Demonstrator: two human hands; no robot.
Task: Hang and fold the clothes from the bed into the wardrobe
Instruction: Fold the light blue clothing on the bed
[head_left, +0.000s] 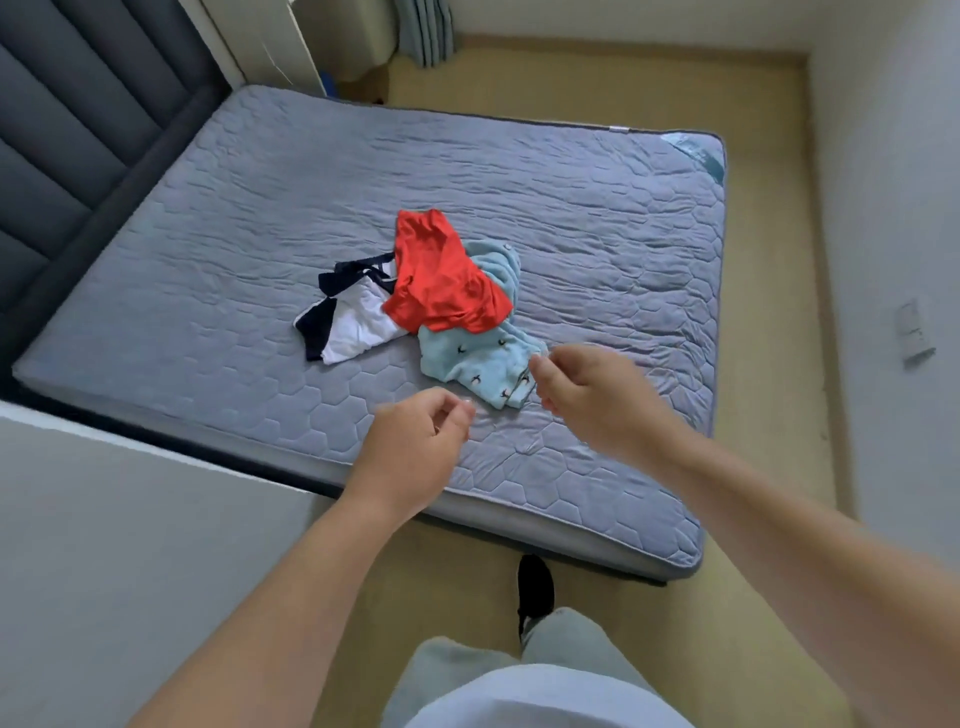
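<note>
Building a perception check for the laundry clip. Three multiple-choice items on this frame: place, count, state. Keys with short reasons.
1. Of the red garment, the light blue garment and the white and navy garment, which lies on top?
A. light blue
B. red
C. white and navy

2. How many garments lie on the mattress?
A. two
B. three
C. five

3. The light blue garment is:
A. on a hanger
B. neatly folded
C. rumpled, unfolded

1 B: it overlaps both others.
2 B: only those three show.
3 C: it lies bunched, partly under the red one.
</note>
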